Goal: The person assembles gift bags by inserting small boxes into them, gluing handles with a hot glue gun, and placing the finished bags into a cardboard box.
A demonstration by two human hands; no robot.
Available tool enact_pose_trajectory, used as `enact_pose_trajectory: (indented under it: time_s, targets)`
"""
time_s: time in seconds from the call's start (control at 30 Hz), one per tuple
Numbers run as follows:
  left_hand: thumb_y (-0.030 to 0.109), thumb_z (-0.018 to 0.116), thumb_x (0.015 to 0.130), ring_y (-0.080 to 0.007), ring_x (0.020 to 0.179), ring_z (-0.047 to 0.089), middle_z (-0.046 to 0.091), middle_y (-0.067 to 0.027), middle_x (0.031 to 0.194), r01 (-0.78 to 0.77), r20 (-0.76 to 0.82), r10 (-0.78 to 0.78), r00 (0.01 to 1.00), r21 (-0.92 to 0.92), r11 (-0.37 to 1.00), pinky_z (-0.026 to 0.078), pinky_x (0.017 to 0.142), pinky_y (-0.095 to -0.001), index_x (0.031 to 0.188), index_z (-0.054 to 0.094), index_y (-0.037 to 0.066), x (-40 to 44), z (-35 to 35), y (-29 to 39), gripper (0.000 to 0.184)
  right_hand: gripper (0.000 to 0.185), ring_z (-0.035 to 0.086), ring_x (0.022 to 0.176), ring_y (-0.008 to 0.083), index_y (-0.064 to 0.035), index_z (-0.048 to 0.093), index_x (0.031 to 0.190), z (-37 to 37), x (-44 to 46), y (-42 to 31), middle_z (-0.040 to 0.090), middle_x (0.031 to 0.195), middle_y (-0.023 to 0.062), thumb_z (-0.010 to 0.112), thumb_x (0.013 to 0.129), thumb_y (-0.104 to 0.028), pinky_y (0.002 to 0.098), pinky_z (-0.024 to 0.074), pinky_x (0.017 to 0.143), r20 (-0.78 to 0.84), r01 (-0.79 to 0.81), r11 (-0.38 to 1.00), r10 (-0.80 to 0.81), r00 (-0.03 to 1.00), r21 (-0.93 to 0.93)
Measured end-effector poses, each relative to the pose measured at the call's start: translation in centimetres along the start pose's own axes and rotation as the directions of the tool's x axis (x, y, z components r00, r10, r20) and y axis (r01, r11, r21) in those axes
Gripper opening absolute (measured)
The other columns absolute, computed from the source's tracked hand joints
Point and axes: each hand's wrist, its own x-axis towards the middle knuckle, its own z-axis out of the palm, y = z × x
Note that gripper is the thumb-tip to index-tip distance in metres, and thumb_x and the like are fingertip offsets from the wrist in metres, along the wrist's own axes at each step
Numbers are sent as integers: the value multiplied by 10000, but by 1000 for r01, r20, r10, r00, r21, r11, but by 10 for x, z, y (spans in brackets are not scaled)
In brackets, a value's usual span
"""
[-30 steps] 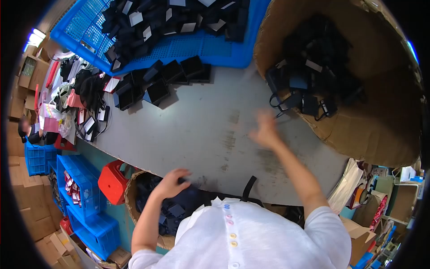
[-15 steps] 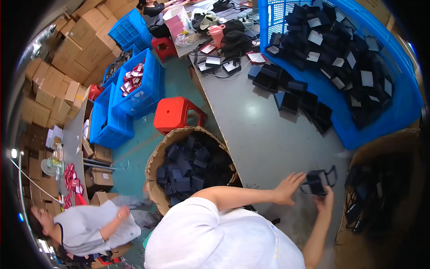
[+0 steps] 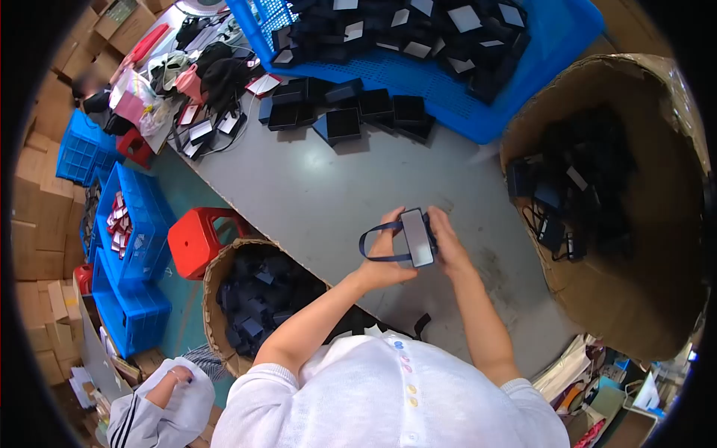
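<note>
Left of the hands, the table edge runs diagonally past the round carton; the left hand, open beside the ribbon-handled box half a second ago, now grips its left side. The box, pale face up, sits between the hands over the gray tabletop, which stretches toward the blue crate. The right hand lies open along the box's right side, well apart from the big carton.

Red stool on green floor.
</note>
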Motion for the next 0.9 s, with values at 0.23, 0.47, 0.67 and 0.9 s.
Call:
enact_pose_trajectory:
  time_s: [0.23,0.47,0.67,0.9]
  targets:
    - [186,774,575,-384,1331,257,270,-209,1411,-263,168,224,960,265,928,278,1083,-449,1410,244,54,32,-36,-22,998,559,620,797,153,-110,584,1144,-4,13,3,639,943,33,528,860,-588,334,518,693,65,-248,882,243,968,401]
    - [251,786,626,-464,1335,157,152,-128,1490,357,-366,-80,927,795,491,244,1074,-526,1418,294,150,183,-127,-109,938,565,628,712,143,-153,577,1147,-39,12,-10,653,910,16,457,868,-630,296,462,449,-95,-207,882,270,958,423]
    - [53,680,700,-411,1281,338,399,-91,1398,-112,-10,189,982,772,626,350,1019,-529,1243,549,144,173,-166,-190,566,548,596,669,161,-166,610,1060,-49,9,-8,621,800,10,520,819,-650,340,459,446,-185,-170,877,278,943,450]
    - [-33,604,671,-360,1303,335,468,-77,1347,-540,561,177,809,587,604,326,1065,-485,1081,635,119,42,-145,-149,438,527,600,656,138,-158,612,1038,-47,7,-1,620,805,7,519,831,-633,307,468,424,-170,-191,867,297,940,461]
